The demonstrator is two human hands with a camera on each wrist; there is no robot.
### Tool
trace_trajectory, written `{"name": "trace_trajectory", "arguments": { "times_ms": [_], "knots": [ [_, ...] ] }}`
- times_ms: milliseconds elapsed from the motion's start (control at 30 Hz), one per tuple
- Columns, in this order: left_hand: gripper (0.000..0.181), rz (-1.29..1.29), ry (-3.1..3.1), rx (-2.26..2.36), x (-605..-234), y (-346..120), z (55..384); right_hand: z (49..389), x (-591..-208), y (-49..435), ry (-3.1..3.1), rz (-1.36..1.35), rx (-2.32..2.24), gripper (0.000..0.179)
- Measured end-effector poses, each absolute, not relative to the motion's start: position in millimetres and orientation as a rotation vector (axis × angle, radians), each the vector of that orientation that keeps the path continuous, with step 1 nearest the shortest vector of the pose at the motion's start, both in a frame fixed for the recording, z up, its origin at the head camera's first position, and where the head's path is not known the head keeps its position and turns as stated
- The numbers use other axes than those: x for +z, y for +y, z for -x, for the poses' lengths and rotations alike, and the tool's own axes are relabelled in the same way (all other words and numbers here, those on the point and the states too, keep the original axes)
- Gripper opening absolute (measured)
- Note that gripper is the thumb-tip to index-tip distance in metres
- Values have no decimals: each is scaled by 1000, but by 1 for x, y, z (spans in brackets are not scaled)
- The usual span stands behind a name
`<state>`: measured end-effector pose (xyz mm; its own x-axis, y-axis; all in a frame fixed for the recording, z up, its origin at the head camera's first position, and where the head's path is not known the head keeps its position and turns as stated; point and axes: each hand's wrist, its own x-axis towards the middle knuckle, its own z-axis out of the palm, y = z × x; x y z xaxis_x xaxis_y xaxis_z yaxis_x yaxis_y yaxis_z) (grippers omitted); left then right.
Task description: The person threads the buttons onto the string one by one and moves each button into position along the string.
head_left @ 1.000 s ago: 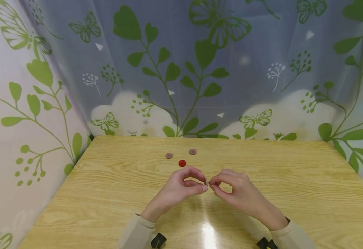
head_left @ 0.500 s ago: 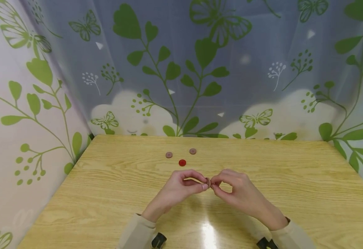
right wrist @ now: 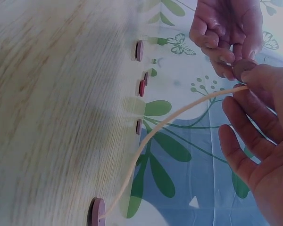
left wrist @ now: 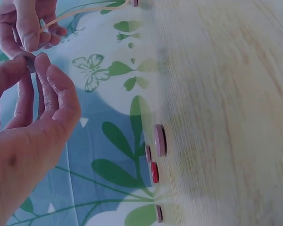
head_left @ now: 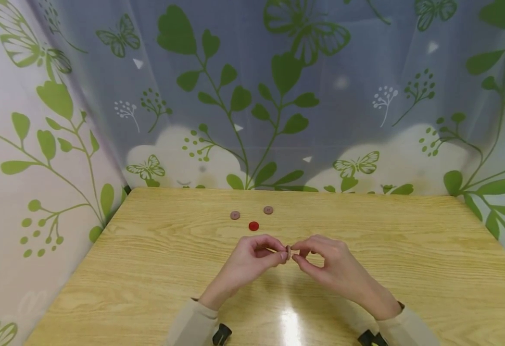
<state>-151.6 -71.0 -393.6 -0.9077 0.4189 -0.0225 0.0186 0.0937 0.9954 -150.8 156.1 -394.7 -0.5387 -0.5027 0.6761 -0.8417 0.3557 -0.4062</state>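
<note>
My left hand [head_left: 252, 259] pinches a mauve-brown button [head_left: 289, 252] between thumb and fingertips, its edge turned toward the head view. Right beside it, my right hand [head_left: 334, 262] has its thumb and index finger at the button, with a peach cord [right wrist: 179, 110] running into its fingers. In the right wrist view the cord curves down to another mauve button [right wrist: 98, 212] standing near the front. The fingertips partly hide where cord and held button meet, so I cannot tell whether the cord passes through a hole.
Past the hands on the wooden table [head_left: 170, 250] lie a red button [head_left: 254, 226] and two mauve ones, a left one [head_left: 235, 215] and a right one [head_left: 268, 210]. A leaf-print curtain [head_left: 252, 96] hangs behind the table.
The held button has turned edge-on, and my left fingertips have shifted slightly. My right thumb and index finger stand a little wider apart. The buttons on the table have stayed put.
</note>
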Motion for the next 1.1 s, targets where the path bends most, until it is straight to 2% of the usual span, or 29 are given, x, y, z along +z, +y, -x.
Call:
{"name": "trace_trajectory", "arguments": {
  "times_ms": [533, 1100],
  "knots": [
    [15, -430, 2161, 1848, -395, -67, 152, 151, -396, 154, -2157, -1164, 1031, 41],
    [9, -464, 2121, 1824, -400, -65, 151, 152, -401, 154, -2131, -1184, 1064, 38]
  ]
}}
